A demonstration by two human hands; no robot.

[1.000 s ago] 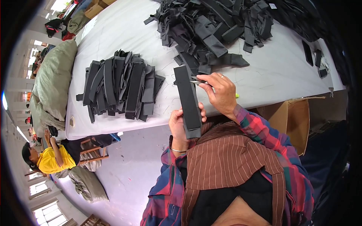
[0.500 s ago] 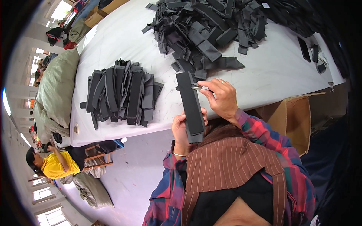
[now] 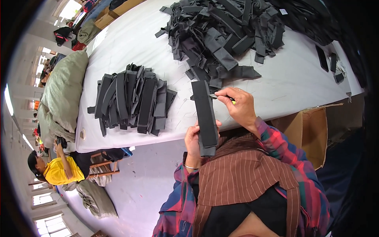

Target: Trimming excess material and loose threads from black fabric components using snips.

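My left hand (image 3: 192,142) grips the lower part of a dark grey fabric strip (image 3: 206,118) with a black band along it, fingers behind and thumb at its edge. The strip hangs over the table's near edge, its lower end close to my apron. In my right hand (image 3: 241,110) are small metal thread snips (image 3: 214,95), their tip at the strip's upper right edge; a yellow-green bit shows under the fingers. Left of the strip lies a row of similar strips (image 3: 134,100), loosely stacked side by side. Beyond it spreads a larger tangled pile of strips (image 3: 221,51).
A white-covered table (image 3: 118,43) carries the strips and a black phone (image 3: 321,58) at the right. An open cardboard box (image 3: 314,134) stands below the table's right edge. Large sacks (image 3: 65,91) are at the left, near a person in yellow (image 3: 65,170).
The snips have drawn slightly right, and their blades, seen apart before, now show as one narrow tip. The strip stays in my left hand. The seated person's hands have risen.
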